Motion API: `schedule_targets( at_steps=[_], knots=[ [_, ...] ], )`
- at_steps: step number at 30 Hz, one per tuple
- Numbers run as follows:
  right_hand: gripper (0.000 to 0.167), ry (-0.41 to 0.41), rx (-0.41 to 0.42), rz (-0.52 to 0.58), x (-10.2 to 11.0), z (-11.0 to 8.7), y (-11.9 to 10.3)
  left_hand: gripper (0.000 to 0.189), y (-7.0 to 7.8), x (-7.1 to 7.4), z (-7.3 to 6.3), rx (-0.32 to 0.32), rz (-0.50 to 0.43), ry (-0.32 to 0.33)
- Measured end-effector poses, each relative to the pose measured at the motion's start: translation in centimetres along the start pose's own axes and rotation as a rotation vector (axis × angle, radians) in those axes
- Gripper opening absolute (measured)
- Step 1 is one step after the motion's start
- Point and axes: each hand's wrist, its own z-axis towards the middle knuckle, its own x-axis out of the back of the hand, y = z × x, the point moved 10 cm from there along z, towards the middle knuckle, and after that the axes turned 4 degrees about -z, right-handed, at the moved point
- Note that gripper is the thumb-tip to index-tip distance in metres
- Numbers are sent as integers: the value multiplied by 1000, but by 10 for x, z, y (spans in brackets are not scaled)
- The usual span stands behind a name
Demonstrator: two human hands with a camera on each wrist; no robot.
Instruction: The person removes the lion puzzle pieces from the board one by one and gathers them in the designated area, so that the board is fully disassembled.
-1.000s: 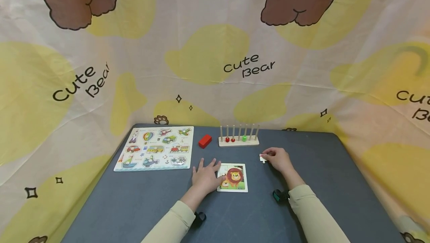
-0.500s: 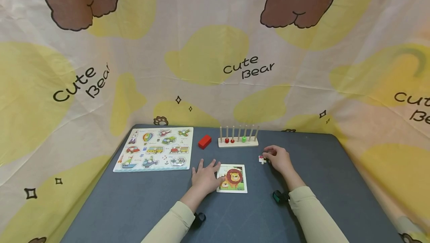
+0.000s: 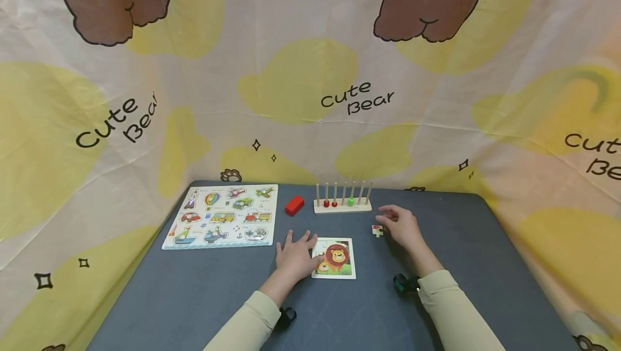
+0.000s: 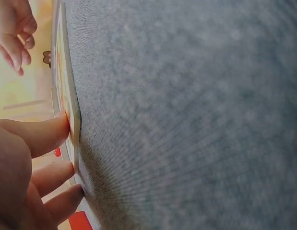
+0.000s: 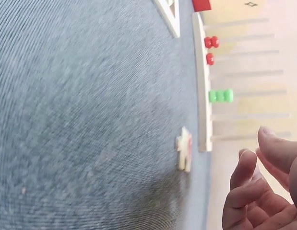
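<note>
My left hand (image 3: pixel 294 257) lies with spread fingers at the left edge of a square lion jigsaw puzzle (image 3: pixel 338 256) in a white frame. Its thumb (image 4: pixel 50 133) rests on the puzzle in the left wrist view, two fingertips reaching the frame's edge. Right of the puzzle, a single jigsaw piece (image 3: pixel 377 231), pale with pink and green bits, lies on the table. Just above and right of that piece hovers my right hand (image 3: pixel 401 227), holding nothing. In the right wrist view its loosely bent fingers stand apart from the jigsaw piece (image 5: pixel 184 149).
Behind the puzzle stands a wooden peg rack (image 3: pixel 342 207) with red and green beads on several thin pegs. A red block (image 3: pixel 294 206) lies left of it. Farther left is a large vehicle picture board (image 3: pixel 220 216). A printed cloth (image 3: pixel 301 81) hangs behind the table (image 3: pixel 204 297).
My right hand has let go of the jigsaw piece and lifted slightly away from it; the piece stays on the table. My left hand keeps its place on the puzzle.
</note>
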Motion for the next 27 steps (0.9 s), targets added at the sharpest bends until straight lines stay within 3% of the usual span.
schedule_targets(
  at_steps=[12, 27],
  knots=[
    [35, 46, 60, 20, -2, -9, -25, 67, 1, 0, -1, -5, -1, -1],
    [30, -9, 108, 89, -22, -22, -54, 65, 2, 2, -2, -4, 3, 19]
  ],
)
